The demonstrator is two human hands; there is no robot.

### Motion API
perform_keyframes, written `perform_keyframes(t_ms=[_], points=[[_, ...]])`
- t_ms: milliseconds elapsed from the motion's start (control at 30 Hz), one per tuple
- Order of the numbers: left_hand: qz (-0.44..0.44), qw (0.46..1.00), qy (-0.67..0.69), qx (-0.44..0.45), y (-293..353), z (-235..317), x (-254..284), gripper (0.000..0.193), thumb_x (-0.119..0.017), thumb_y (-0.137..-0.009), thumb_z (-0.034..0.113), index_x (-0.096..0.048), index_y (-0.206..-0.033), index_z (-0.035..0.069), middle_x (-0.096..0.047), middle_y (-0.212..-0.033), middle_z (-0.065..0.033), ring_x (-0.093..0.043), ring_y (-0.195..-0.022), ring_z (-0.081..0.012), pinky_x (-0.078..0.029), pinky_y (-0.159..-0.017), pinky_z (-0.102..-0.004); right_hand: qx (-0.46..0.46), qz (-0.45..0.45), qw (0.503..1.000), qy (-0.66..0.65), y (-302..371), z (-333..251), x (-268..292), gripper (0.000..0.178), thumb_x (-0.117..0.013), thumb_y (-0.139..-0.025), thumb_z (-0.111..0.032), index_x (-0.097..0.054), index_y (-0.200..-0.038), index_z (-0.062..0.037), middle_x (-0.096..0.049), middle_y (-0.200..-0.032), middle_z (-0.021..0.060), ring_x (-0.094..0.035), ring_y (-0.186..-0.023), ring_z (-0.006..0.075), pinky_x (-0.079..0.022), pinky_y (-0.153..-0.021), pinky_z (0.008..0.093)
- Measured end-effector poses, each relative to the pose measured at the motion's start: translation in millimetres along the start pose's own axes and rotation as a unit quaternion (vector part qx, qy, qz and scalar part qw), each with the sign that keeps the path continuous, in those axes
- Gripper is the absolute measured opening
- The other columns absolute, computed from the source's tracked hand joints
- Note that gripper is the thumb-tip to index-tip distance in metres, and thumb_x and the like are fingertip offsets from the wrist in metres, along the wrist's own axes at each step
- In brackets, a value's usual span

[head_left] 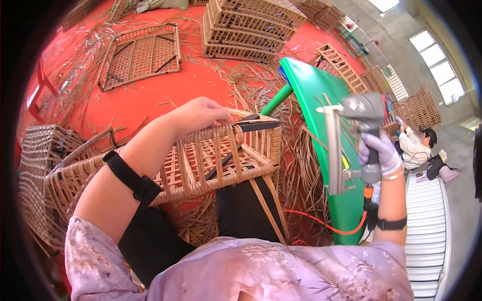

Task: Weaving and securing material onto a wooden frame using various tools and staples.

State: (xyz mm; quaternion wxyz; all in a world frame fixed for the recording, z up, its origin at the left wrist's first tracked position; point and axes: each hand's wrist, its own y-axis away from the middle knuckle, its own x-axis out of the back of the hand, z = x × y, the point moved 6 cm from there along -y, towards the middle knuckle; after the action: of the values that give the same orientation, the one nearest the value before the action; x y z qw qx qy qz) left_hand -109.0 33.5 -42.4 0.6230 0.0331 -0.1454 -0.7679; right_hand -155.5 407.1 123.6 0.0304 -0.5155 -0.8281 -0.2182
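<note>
A half-woven brown rattan basket (228, 180) lies tilted across my lap, with black strips on its frame. My bare left hand (203, 114) rests at its far rim, the fingers curled over the edge beside a black corner piece (258, 125). In my gloved right hand (385, 156) is a grey and black air staple gun (364, 108), held up above the green tabletop, apart from the basket. An orange air hose (321, 224) runs from its grip. Loose rattan strands (271, 210) hang down from the basket's near corner.
The green table (314, 93) stands close on the right with loose strips on it. Rattan scraps litter the red floor (135, 108). Another woven frame (143, 55) lies ahead, near stacked baskets (246, 30). A woven basket (42, 175) is at left. A person (416, 148) sits at far right.
</note>
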Motion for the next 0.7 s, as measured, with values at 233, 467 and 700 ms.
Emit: perform_keyframes(t_ms=[233, 467, 700], points=[[0.045, 0.964, -0.232, 0.117, 12, 19, -2, 0.052, -0.06, -0.092, 0.05, -0.073, -0.091, 0.0, -0.065, -0.073, -0.0036, -0.06, -0.068, -0.011, -0.048, -0.067, -0.0279, -0.071, 0.23, 0.953, -0.182, 70, 201, 167, 0.037, -0.064, -0.092, -0.032, -0.06, -0.114, -0.0035, -0.047, -0.06, -0.0015, -0.048, -0.049, 0.0139, -0.043, -0.05, 0.0297], [0.051, 0.978, -0.197, 0.034, 7, 9, -5, 0.049, -0.061, -0.091, 0.047, -0.075, -0.09, 0.0, -0.069, -0.074, -0.0052, -0.062, -0.07, -0.0108, -0.049, -0.071, -0.0285, -0.117, 0.331, 0.855, -0.382, 123, 375, 235, 0.032, -0.068, -0.09, -0.039, -0.059, -0.097, -0.0086, -0.047, -0.058, -0.0033, -0.048, -0.05, 0.0107, -0.044, -0.052, 0.028], [0.157, 0.986, -0.059, 0.006, 26, 18, -12, 0.032, -0.068, -0.091, 0.03, -0.075, -0.1, 0.0, -0.072, -0.089, -0.0041, -0.063, -0.083, -0.009, -0.05, -0.079, -0.0264, -0.136, 0.356, 0.861, -0.336, 134, 438, 236, 0.045, -0.071, -0.084, -0.046, -0.058, -0.102, -0.0068, -0.05, -0.062, 0.0014, -0.051, -0.052, 0.0156, -0.045, -0.052, 0.0306]])
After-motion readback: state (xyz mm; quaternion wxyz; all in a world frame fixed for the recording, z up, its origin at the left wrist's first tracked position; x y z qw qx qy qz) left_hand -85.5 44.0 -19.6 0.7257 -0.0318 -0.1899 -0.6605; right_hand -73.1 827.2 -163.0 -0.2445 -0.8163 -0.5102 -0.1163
